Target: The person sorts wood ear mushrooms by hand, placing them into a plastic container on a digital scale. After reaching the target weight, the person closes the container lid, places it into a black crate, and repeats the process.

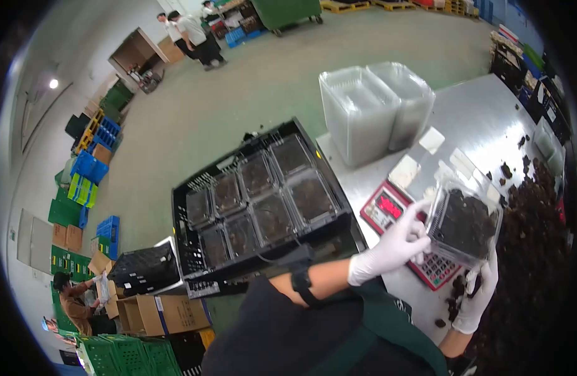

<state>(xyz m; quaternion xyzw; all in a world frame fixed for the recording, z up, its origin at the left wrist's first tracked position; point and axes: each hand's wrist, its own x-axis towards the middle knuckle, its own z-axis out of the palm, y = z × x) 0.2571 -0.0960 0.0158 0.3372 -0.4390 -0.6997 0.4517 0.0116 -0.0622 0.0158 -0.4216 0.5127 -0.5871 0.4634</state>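
Observation:
A clear plastic punnet (467,225) filled with dark, crinkled pieces, possibly wood ear mushrooms, is tilted above a red scale (432,271). My left hand (395,243), in a white glove, closes its fingers on the punnet's left edge. At the lower right corner, my gloved right hand (481,297) grips the same punnet from the other side. The scale's red display is lit, and part of its keypad shows below the punnet. A large heap of dark pieces (520,282) lies at the right, close to my right hand.
Left of the metal table (470,103) stands a black crate (273,254) holding several filled punnets. Tall stacks of clear punnets (370,113) rise at the table's back edge. White labels or paper pieces (404,170) lie behind the scale. A co-worker (78,304) handles cardboard boxes at lower left.

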